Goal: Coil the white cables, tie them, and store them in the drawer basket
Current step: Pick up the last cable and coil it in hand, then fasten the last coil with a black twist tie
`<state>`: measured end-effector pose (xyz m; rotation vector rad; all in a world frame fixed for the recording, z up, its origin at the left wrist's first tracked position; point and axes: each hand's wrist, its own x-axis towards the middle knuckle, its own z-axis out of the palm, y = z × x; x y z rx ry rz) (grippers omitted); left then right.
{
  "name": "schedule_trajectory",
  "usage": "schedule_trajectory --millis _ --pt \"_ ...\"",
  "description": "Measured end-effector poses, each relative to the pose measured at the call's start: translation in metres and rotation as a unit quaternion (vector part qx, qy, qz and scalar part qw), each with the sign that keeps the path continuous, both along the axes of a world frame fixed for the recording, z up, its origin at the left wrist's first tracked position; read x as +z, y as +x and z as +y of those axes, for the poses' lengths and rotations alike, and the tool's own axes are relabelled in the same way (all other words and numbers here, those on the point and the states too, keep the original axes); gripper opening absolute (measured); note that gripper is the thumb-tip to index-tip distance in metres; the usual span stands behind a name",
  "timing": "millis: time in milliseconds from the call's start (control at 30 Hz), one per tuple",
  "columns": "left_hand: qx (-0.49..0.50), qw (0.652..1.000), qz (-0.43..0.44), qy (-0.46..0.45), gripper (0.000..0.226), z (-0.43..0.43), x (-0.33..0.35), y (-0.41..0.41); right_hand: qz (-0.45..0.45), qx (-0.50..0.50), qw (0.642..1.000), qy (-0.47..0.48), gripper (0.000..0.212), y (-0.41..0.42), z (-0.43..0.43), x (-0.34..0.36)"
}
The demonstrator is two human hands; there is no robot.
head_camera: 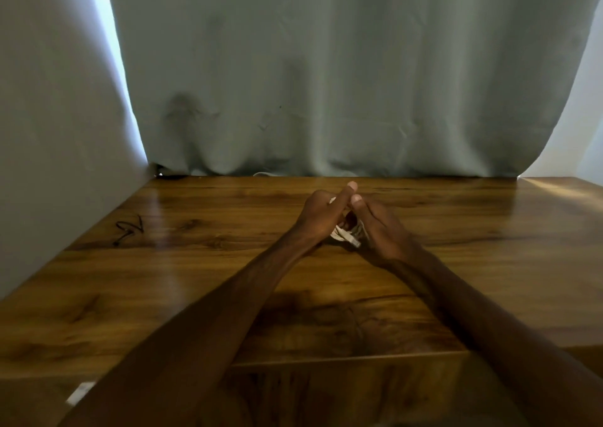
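cables [346, 238], apparently, between left hand [321, 216], right hand [380, 229]

No legible text is showing. A black squiggle [129, 232] is lying on the desk's [489, 231] left side, forming no clear letter or number.
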<state>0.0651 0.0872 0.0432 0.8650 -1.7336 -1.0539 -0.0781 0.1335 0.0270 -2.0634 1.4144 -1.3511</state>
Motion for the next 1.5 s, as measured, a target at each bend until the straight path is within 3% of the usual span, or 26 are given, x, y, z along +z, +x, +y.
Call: schedule_trajectory --millis 167,367,500,533,600,633,700,767,833,933,1067,1233,1400,1500 --pt "0.023 0.998 0.038 0.044 0.059 0.007 0.003 0.039 0.030 -0.059 0.991 -0.119 0.058 0.052 -0.008 0.013" --pt "0.072 0.993 0.064 0.066 0.054 0.000 0.004 0.111 0.068 -0.014 0.991 -0.118 0.058 0.119 -0.021 0.020" --pt "0.173 0.977 0.107 0.065 0.048 -0.022 0.008 0.170 -0.146 0.100 0.984 0.020 0.069 0.167 -0.039 0.027" --pt "0.199 0.968 0.136 0.073 0.046 -0.031 0.011 0.187 -0.204 0.099 0.971 0.073 0.067 0.177 -0.047 0.028" --pt "0.247 0.946 0.192 0.084 0.040 -0.048 0.019 0.223 -0.268 0.088 0.944 0.170 0.042 0.199 -0.062 0.022" --pt "0.272 0.934 0.213 0.088 0.038 -0.055 0.022 0.240 -0.247 0.087 0.945 0.198 0.028 0.210 -0.068 0.016" --pt "0.314 0.915 0.238 0.086 0.038 -0.062 0.028 0.271 -0.110 0.103 0.970 0.193 0.017 0.233 -0.074 0.005" --pt "0.331 0.906 0.253 0.076 0.041 -0.065 0.034 0.297 -0.009 0.132 0.978 0.159 0.031 0.257 -0.075 0.003" --pt "0.325 0.903 0.273 0.071 0.041 -0.071 0.039 0.317 0.016 0.160 0.977 0.141 0.046 0.282 -0.078 0.006" --pt "0.320 0.895 0.301 0.075 0.040 -0.076 0.040 0.338 0.077 0.202 0.970 0.114 0.049 0.316 -0.086 0.011" --pt "0.312 0.892 0.314 0.087 0.042 -0.078 0.028 0.344 0.220 0.220 0.950 -0.011 0.016 0.342 -0.096 -0.003" --pt "0.313 0.903 0.278 0.092 0.040 -0.080 0.022 0.343 0.218 0.186 0.958 -0.029 0.015 0.318 -0.096 -0.006" --pt "0.322 0.906 0.255 0.104 0.038 -0.082 0.023 0.324 0.265 0.158 0.951 -0.026 0.015 0.239 -0.091 0.004" --pt "0.322 0.904 0.256 0.114 0.034 -0.088 0.023 0.301 0.158 0.091 0.983 -0.004 0.014 0.193 -0.089 0.010"
